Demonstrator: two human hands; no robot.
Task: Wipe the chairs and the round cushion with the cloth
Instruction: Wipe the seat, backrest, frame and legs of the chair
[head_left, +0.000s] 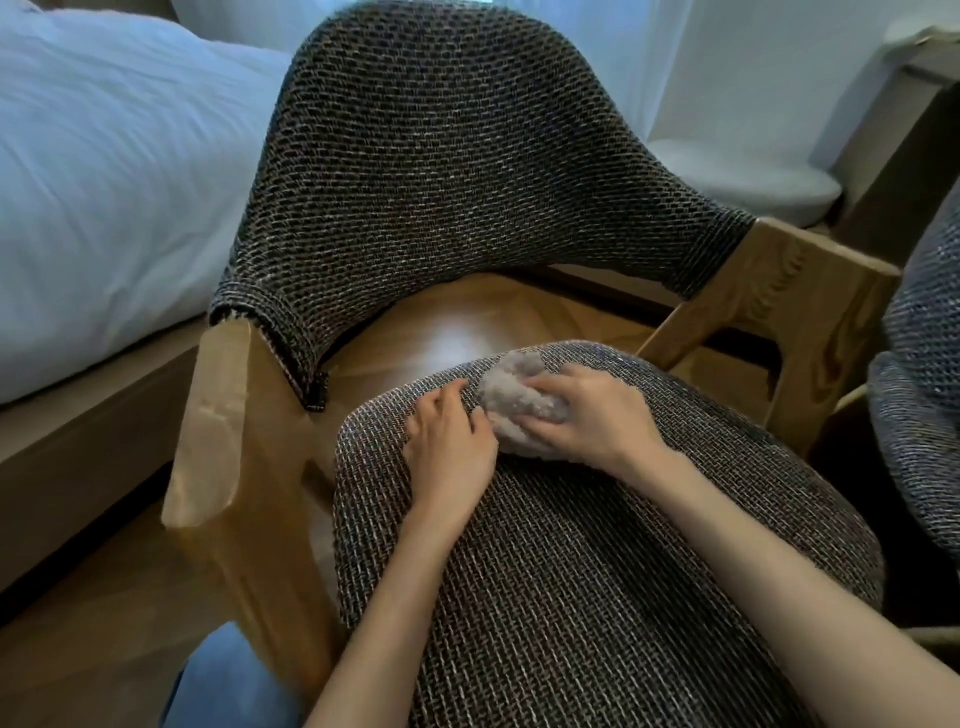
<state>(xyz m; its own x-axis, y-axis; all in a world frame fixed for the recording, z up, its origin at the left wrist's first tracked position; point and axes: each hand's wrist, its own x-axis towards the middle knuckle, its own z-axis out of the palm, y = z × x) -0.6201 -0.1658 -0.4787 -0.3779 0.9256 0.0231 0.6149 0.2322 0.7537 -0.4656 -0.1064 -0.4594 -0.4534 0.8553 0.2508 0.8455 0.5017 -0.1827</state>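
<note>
Woven chair seat lies under both hands. The right hand grips the grey cloth; the left hand rests relaxed alongside.

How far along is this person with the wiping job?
Nothing can be called done: wiped fabric looks no different. In hand: the right hand grips the bunched cloth against the back of this chair's seat, the left hand resting on the seat beside it. Probably left: the backrest, the second chair at the right edge and the round white cushion behind, none being touched.
</note>
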